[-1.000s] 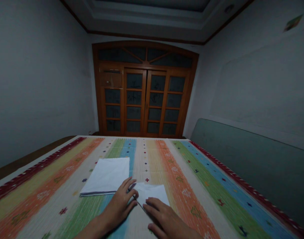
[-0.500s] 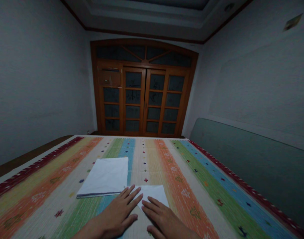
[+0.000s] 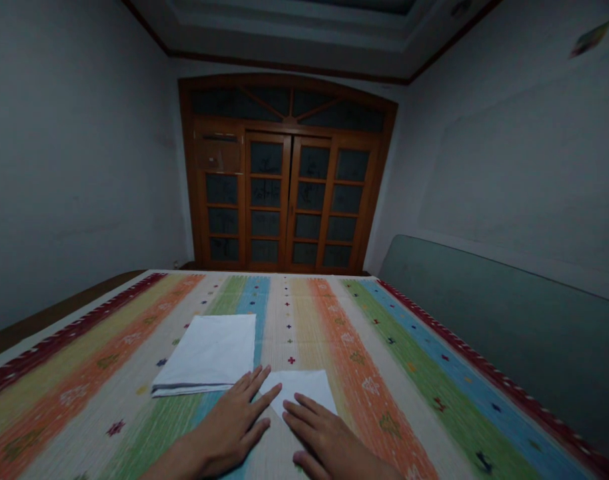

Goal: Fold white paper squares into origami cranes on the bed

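Note:
My left hand (image 3: 229, 423) lies flat with spread fingers, its fingertips on the left edge of a folded white cloth or paper piece (image 3: 302, 390). My right hand (image 3: 319, 433) rests on the same piece's lower right side, fingers together and pointing left. The piece's lower part is hidden by my hands, and its upper edge is straight. Just left of my left fingertips sits a larger folded white cloth (image 3: 207, 353), lying flat with layered edges at its front. Both pieces lie on a striped woven bedcover (image 3: 289, 320).
The multicoloured cover runs far ahead to a wooden frame edge. A green padded board (image 3: 484, 320) stands along the right side. Dark wood glazed double doors (image 3: 284, 200) fill the far wall, between grey walls.
My hands have gone from pinching the white piece's crease to lying flat and spread on it. The view has tilted slightly upward, and the larger white cloth has not shifted.

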Available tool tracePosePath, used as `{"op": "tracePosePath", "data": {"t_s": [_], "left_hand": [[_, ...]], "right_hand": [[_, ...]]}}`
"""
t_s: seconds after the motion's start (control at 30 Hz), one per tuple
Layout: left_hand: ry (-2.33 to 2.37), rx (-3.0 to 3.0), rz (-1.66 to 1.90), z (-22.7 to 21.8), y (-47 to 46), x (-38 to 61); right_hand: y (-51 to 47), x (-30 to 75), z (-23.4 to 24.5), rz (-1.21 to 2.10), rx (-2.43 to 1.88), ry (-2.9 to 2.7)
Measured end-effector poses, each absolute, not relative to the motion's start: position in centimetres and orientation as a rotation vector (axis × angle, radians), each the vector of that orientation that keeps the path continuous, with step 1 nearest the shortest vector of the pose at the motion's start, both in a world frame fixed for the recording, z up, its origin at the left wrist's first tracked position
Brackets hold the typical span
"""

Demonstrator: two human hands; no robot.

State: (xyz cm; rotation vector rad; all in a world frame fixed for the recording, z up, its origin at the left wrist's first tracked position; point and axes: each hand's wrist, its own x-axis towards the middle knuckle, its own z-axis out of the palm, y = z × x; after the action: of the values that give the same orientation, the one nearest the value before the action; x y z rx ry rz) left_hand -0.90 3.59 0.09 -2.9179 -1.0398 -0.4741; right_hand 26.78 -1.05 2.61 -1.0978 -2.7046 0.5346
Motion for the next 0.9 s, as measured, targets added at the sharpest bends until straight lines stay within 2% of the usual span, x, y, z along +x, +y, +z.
{"op": "tracePosePath", "data": {"t_s": [0.3, 0.57, 0.9], "left_hand": [[-1.086, -2.941, -0.478, 0.3, 2.6, 0.0], [-1.021, -3.100, -0.495, 1.2, 1.6, 0.9], [-1.094, -3.120, -0.331, 1.8, 1.6, 1.0]], "right_hand": [[-1.2, 27.0, 2.7, 0.553, -1.060, -2.612], [-0.9, 28.0, 1.7, 0.607, -1.227, -2.571], [0.3, 29.4, 2.3, 0.585, -1.490, -2.483]]}}
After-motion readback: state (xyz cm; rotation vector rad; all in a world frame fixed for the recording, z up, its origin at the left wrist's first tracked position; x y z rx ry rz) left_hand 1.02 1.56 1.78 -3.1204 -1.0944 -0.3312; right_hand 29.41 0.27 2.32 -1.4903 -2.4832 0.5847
